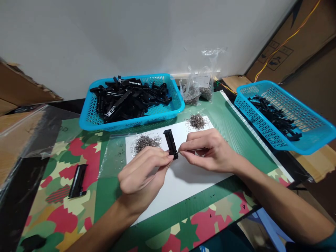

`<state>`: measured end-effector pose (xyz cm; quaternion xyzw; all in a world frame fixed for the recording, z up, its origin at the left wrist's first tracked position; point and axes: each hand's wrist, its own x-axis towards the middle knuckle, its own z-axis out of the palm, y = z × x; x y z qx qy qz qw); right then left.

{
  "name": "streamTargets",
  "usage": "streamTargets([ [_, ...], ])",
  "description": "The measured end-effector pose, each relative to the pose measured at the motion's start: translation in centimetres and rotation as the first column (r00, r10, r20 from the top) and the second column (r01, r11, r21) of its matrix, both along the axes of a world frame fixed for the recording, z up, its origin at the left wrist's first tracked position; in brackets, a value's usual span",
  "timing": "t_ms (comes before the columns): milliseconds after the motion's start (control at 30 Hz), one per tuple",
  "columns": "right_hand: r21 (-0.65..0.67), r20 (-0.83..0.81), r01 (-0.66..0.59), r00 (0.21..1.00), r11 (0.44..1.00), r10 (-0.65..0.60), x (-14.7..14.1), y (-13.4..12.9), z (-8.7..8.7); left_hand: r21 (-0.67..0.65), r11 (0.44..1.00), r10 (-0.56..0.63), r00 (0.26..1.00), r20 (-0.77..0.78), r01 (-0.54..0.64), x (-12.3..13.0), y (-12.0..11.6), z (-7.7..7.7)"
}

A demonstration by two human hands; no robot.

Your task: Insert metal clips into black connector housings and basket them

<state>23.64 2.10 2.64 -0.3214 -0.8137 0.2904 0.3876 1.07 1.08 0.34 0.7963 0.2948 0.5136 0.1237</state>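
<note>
The slim black plastic part (171, 143) is held up over the white sheet (183, 185), between the two heaps of small wire pieces, tilted with its far end leaning left. The left hand (145, 169) grips it by its near end between thumb and fingertips; the right hand (208, 148) is pinched closed right beside that same end, and a thin sliver seems to show at its fingertips, though it is too small to identify. For such fine work, the left hand would do well to act as a steady clamp, gripping low enough for support but leaving the spot being worked uncovered. The right hand should use light, straight pressure, since a sideways push could twist the part or flick a small piece away. Working low over the white sheet seems wise, as anything dropped there would show clearly. The larger heap of wire pieces (147, 141) lies just beyond the left hand, so that wrist should avoid sweeping through it; the smaller heap (197, 121) sits beyond the right hand. A separate black plastic part (78, 182) lies on the left of the worktop (105, 196), well apart from both hands.
</note>
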Motion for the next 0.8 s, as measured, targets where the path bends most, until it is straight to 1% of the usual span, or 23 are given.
streamTargets([
  [200, -0.019, -0.002, -0.034, 0.999, 0.999, 0.034, 0.04, -0.15, 0.05, 0.030, 1.000, -0.009, 1.000, -0.014, 0.010, -0.06, -0.17, -0.06],
  [400, -0.055, 0.047, -0.045, 0.998, 0.997, 0.047, 0.14, -0.25, 0.31, 0.044, 0.999, -0.004, 0.999, -0.052, 0.006, 0.11, -0.32, 0.06],
  [567, -0.044, 0.064, -0.066, 0.996, 0.997, 0.069, 0.08, -0.13, 0.38, 0.052, 0.999, -0.004, 0.997, -0.074, 0.008, 0.03, -0.26, 0.08],
  [733, -0.014, 0.072, -0.046, 0.996, 0.999, 0.046, 0.02, 0.01, 0.02, 0.019, 1.000, -0.003, 0.998, -0.063, 0.005, 0.13, -0.03, -0.02],
  [800, -0.033, 0.042, -0.034, 0.998, 0.999, 0.035, 0.10, 0.09, -0.07, -0.002, 1.000, 0.000, 0.999, -0.053, 0.000, 0.17, 0.05, -0.08],
])
